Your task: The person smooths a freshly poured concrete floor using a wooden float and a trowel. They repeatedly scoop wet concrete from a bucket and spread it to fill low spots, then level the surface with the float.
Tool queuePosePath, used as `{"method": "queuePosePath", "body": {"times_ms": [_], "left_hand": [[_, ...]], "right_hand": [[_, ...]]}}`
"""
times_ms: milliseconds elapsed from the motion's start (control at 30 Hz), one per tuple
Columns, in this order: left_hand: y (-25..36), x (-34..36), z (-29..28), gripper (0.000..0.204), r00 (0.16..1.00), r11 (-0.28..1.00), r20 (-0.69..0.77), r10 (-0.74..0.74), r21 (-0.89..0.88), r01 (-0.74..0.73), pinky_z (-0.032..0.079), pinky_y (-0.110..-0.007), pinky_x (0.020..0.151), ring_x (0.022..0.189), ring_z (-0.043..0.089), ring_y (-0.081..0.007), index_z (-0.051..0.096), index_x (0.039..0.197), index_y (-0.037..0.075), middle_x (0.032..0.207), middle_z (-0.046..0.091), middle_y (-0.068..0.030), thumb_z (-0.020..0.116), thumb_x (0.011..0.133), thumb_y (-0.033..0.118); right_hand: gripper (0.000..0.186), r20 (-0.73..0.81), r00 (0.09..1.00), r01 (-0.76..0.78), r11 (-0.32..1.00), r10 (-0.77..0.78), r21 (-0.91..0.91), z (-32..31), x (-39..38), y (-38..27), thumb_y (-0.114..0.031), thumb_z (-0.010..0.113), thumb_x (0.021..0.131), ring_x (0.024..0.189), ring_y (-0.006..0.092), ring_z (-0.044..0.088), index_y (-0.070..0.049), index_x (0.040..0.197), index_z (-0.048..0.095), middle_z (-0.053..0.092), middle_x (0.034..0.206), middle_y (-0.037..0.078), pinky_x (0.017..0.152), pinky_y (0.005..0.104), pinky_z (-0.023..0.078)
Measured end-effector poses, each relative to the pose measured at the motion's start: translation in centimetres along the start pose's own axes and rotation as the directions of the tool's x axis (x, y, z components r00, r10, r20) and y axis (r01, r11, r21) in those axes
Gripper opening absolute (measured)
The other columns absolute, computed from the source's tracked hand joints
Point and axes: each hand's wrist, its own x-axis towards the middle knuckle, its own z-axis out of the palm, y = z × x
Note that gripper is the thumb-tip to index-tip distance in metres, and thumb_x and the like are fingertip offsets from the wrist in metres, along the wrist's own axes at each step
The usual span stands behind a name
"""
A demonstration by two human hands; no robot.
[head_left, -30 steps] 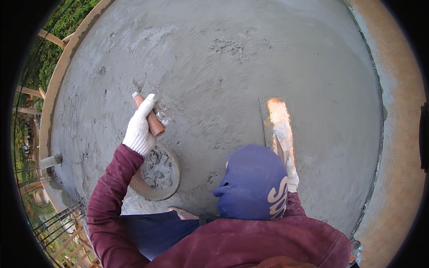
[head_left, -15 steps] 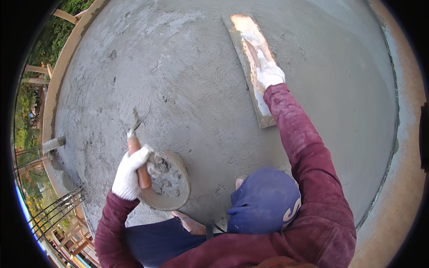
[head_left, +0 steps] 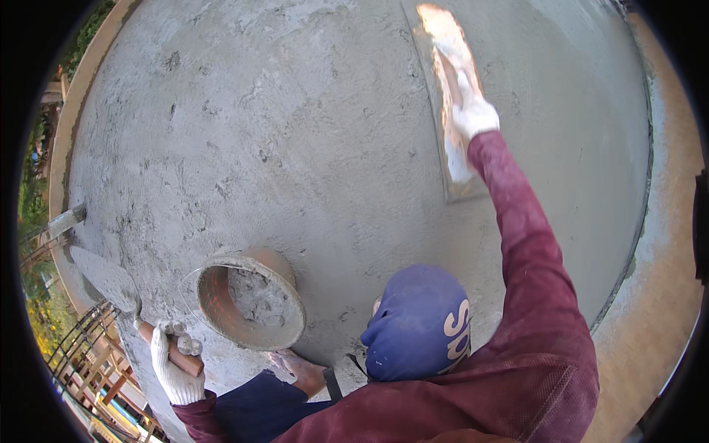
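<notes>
My right hand [head_left: 475, 117], in a white knit glove, grips the handle of a long, flat hand float [head_left: 458, 170]. The float lies on the wet grey cement [head_left: 332, 148], its top stained white and orange. At the lower left, my gloved left hand [head_left: 177, 369] is closed round the wooden handle of a trowel. The pointed metal blade of the trowel [head_left: 107, 275] is smeared grey and reaches up and left. Between my left hand and my knee stands a round bucket [head_left: 214, 295], tilted a little, holding grey mortar [head_left: 262, 299].
A raised edge board [head_left: 65, 133] bounds the cement on the left, with a short stub [head_left: 66, 220] crossing it. Steel rods [head_left: 77, 332] stick out at the lower left. A tan border [head_left: 672, 192] curves along the right. My blue-clad knee [head_left: 417, 317] and bare foot [head_left: 295, 369] are close to the bucket.
The float has slid right and slightly forward under my right hand. My left hand has moved down and left, off the bucket, and the trowel's blade now shows broad side. The view has shifted somewhat.
</notes>
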Motion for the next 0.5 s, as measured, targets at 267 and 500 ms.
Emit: {"method": "queuePosePath", "body": {"times_ms": [267,500], "left_hand": [[-0.3,-2.4,-0.3,0.039,0.997,0.999,0.070,-0.008,0.048,0.005,0.050,-0.030,0.057,0.068,0.058,-0.0140,0.055,0.129,0.008,0.103,0.065,-0.0089,0.065,0.099,0.029],[-2.9,-1.5,-3.0,0.041,0.972,0.990,0.201,-0.118,0.104,0.098,0.052,-0.032,0.059,0.070,0.061,-0.0178,0.055,0.126,0.001,0.106,0.065,-0.0146,0.065,0.096,0.027]], "right_hand": [[0.088,-0.094,0.995,0.050,0.989,-0.037,0.138,1.6,-0.1,-0.6,-0.029,0.060,0.091,0.109,0.0428,0.070,-0.035,0.165,0.013,0.067,0.129,0.024,0.097,0.0503,0.055],[0.093,0.040,0.988,-0.146,0.988,0.148,-0.047,-0.6,8.3,1.0,-0.031,0.061,0.088,0.103,0.0457,0.070,-0.030,0.166,0.011,0.068,0.123,0.029,0.094,0.0530,0.055]]}}
